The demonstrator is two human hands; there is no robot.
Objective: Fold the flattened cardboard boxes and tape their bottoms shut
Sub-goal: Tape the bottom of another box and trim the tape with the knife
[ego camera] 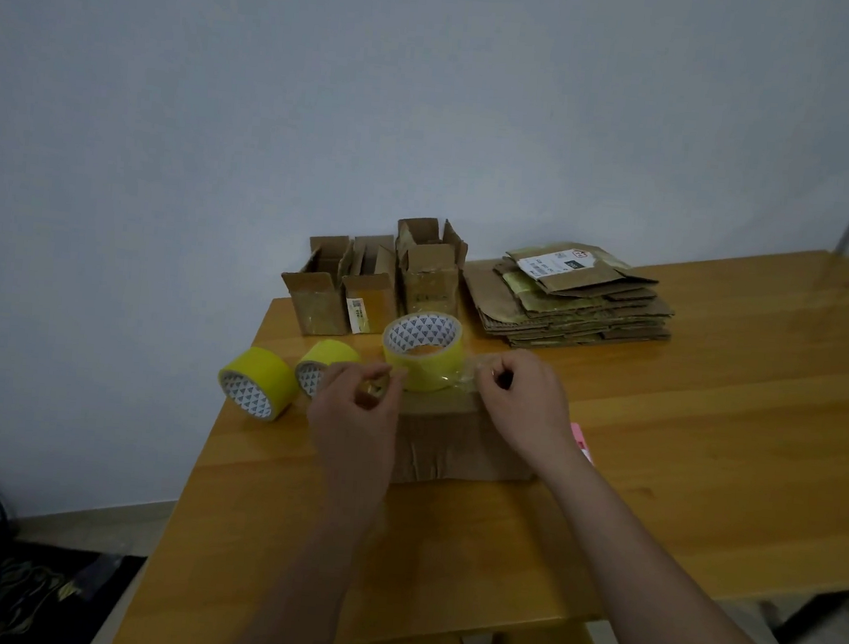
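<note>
- A folded box [458, 444] stands on the table [709, 420], close to its left edge and about midway between the near and far edges.
- A tape roll [422, 353] sits on the box's top, at its far side.
- The left hand [355, 408] is at the box's left end; its thumb and fingers are curled and pinch a small crumpled piece of tape [372, 388].
- The right hand [523, 398] is at the box's right end; its fingers are curled and pinch the clear strip [466, 376] drawn from the roll.
- Two spare rolls [257, 382] lie on their sides by the table's left edge, just left of the box.
- Three made-up boxes [375, 282] stand open-topped at the far left corner, against the wall.
- A flat stack [571, 303] lies just right of them, along the far edge.
- A pink thing [581, 441] shows just behind the right wrist; what it is cannot be told.
</note>
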